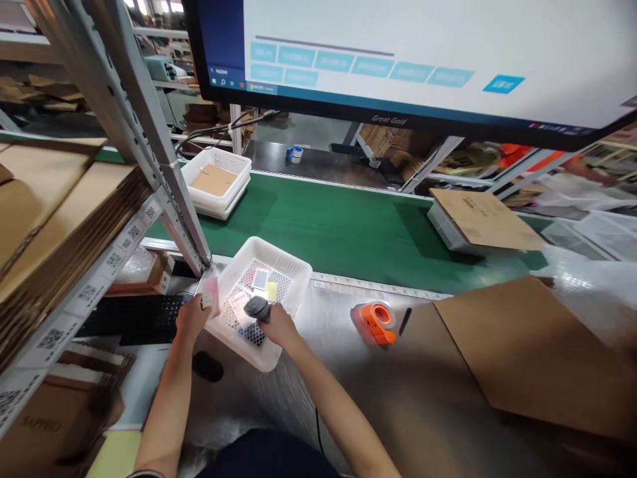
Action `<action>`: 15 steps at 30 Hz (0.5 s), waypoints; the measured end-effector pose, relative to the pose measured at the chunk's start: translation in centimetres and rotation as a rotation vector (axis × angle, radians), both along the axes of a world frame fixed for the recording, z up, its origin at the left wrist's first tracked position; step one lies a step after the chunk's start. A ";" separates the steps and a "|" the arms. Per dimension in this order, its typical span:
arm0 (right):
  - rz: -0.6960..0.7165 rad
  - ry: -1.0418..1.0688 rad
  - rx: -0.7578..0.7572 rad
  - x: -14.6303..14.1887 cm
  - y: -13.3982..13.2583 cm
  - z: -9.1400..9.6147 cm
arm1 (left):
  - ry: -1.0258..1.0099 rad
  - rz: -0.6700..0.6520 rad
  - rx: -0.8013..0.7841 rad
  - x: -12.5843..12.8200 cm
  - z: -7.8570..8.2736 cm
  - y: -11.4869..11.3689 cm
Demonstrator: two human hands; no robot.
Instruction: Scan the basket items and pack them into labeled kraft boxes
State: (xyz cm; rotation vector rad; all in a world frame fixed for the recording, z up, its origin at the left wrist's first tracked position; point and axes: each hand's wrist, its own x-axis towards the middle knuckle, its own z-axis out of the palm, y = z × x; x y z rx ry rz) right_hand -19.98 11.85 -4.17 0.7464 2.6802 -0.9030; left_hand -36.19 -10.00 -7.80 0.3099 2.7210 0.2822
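My right hand [279,325] is wrapped round a grey handheld barcode scanner [257,307], held over a white plastic basket [298,272]. At the basket's left rim, my left hand [192,317] grips a small pink packet [212,295] with a white label. Inside the basket lie a small white packet with a grey face [260,278], a yellow piece [271,291] and a pale pink printed packet [241,308]. The scanner and right hand hide part of the basket floor.
A green conveyor belt [323,219] runs behind the metal table. Stacked white baskets [219,199] stand on it at left. An orange tape dispenser [377,324] and a cardboard box [537,352] are at right. A monitor [388,109] hangs above; a keyboard [134,315] lies left.
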 end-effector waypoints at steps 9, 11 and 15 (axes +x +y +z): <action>-0.040 0.028 -0.043 2.9 -0.2 -0.7 | 0.066 -0.004 0.024 2.3 -0.2 1.9; -0.093 0.055 -0.124 5.6 0.7 -1.0 | 0.214 -0.088 0.013 2.7 -0.5 4.3; -0.204 0.104 -0.257 10.7 2.2 -1.5 | 0.140 -0.315 0.070 3.3 -2.0 10.7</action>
